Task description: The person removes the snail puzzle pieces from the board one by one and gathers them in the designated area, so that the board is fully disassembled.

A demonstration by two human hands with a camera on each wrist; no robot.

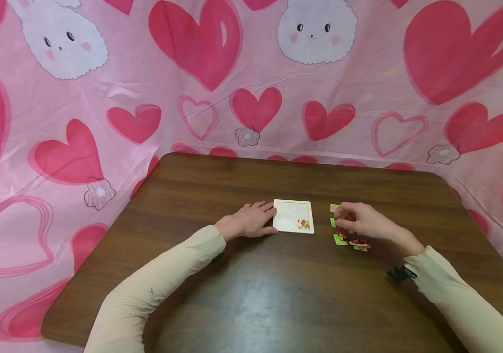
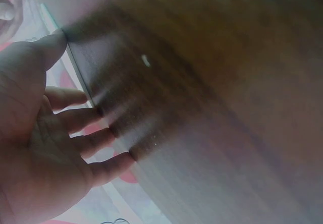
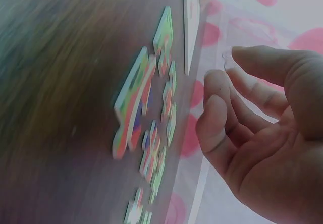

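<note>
A square white puzzle board lies on the table, one colourful piece in its near right corner. My left hand rests flat with fingers spread, the fingertips and thumb at the board's left edge; the left wrist view shows its fingers straight on the wood. To the right of the board, my right hand hovers over several loose jigsaw puzzle pieces. Its fingers are loosely bent, and in the right wrist view nothing shows between thumb and fingertips. The hand partly hides the farther pieces in the head view.
A red and blue piece lies nearest the front, overlapping a green one. The brown wooden table has rounded corners. Behind it hangs a pink cloth printed with hearts and white animal faces. A dark wrist strap sits at the right cuff.
</note>
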